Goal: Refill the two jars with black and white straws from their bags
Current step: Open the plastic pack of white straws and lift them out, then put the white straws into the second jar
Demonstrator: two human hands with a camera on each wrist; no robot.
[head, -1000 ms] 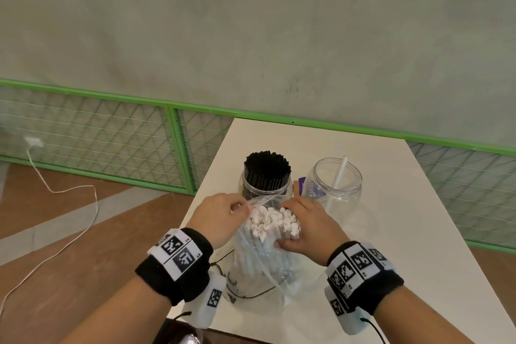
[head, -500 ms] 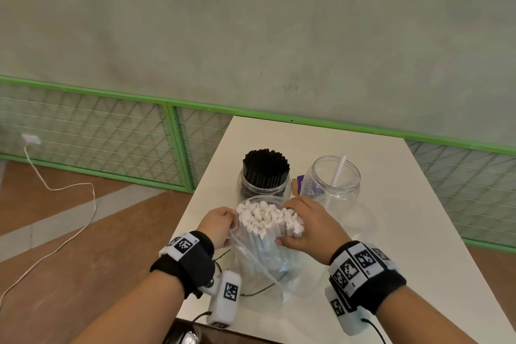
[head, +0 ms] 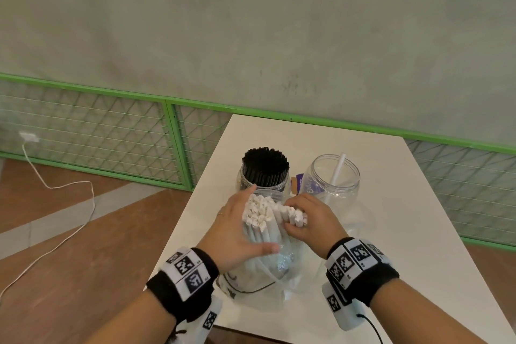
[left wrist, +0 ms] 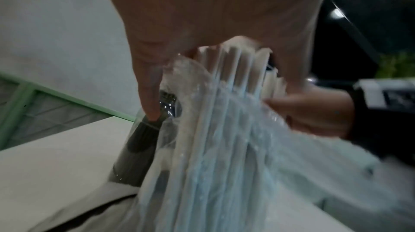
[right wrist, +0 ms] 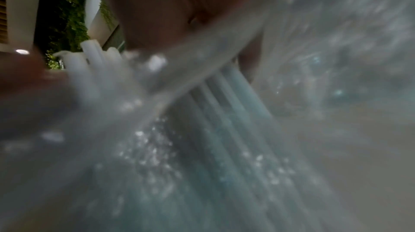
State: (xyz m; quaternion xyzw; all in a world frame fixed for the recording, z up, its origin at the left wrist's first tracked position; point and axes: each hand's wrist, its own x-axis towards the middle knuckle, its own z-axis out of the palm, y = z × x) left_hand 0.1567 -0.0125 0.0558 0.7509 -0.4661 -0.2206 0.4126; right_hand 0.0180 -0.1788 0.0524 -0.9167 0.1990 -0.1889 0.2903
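Note:
A clear plastic bag (head: pixel 282 279) of white straws (head: pixel 258 211) stands on the white table (head: pixel 391 232) in front of two jars. My left hand (head: pixel 237 223) wraps the left side of the bundle, thumb across its front, index finger pointing up. My right hand (head: pixel 310 218) pinches a few straws (head: pixel 296 218) that lean away to the right. The left jar (head: pixel 265 176) is packed with black straws. The clear right jar (head: pixel 332 184) holds one white straw (head: pixel 336 176). In the left wrist view my palm (left wrist: pixel 213 14) covers the straw tops (left wrist: pixel 224 111).
A small purple-labelled item (head: pixel 297 184) sits between the jars. A black cable (head: pixel 251 290) lies under the bag. The green mesh railing (head: pixel 173 134) runs behind the table. The left table edge (head: pixel 184 218) is close to my left wrist.
My left hand left the bag's left rim and rose to wrap the straw bundle. The straw tops have split, with a few drawn rightward in my right hand.

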